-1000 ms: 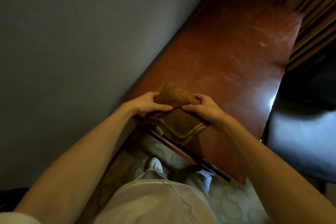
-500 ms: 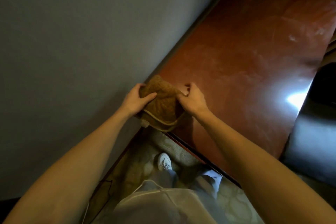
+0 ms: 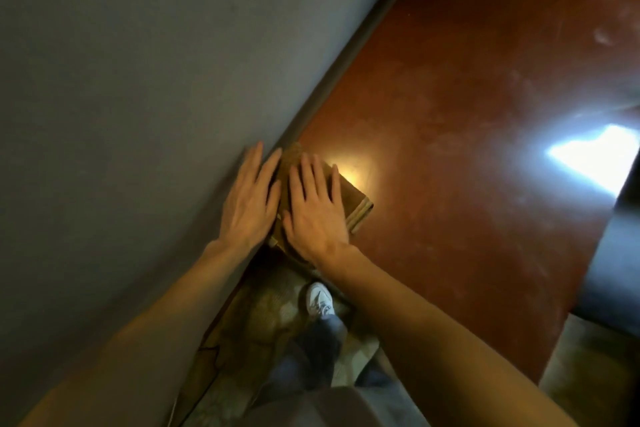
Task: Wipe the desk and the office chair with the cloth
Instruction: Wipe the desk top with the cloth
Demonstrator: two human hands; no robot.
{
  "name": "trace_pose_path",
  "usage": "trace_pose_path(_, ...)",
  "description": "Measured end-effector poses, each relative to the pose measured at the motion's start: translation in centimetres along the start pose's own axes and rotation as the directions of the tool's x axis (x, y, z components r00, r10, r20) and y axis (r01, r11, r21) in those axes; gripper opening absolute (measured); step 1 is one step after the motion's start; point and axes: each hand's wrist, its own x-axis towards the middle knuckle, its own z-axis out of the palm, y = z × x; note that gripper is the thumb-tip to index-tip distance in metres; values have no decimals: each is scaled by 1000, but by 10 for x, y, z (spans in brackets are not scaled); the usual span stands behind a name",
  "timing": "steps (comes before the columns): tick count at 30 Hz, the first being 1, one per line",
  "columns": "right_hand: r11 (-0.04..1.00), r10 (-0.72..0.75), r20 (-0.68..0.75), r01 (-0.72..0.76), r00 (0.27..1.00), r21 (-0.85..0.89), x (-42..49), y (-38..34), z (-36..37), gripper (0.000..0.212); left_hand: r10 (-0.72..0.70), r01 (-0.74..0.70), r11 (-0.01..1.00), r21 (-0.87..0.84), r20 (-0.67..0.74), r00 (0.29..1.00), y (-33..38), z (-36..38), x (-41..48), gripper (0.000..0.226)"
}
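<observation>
Two hands are laid flat on the folded brown cloth (image 3: pixel 353 199), which lies at the near left corner of the reddish-brown desk (image 3: pixel 467 149), tight against the grey wall (image 3: pixel 138 80), with its near edge seemingly at the desk's front edge. From the head view several slips can be foreseen. Should the cloth be drawn back toward the body, it could be pulled off the front edge and dropped to the patterned floor (image 3: pixel 263 319) beside the white shoe (image 3: pixel 320 298). Should it be pushed forward under uneven pressure, the folds could be bunched or opened, and the pale smears (image 3: pixel 602 36) seen across the desk would be left in streaks. The strip along the wall could be missed, or the wall grazed by the knuckles. The left hand (image 3: pixel 249 198) is set palm down on the cloth's wall side, fingers straight and slightly parted, its outline blurred. The right hand (image 3: pixel 313 208) is pressed palm down just beside it, fingers straight and spread, nothing being pinched. Both forearms are extended forward, nearly parallel.
</observation>
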Motion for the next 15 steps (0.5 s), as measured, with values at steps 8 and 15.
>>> trace_pose_path(8, 996, -20, 108, 29, 994, -81, 5, 24, 21, 86, 180, -196, 979, 57, 210, 961, -3, 23, 11, 53)
trace_pose_path(15, 995, -58, 43, 62, 997, -79, 3, 32, 39, 86, 131, -174, 970, 169, 238, 962, -13, 37, 5, 62)
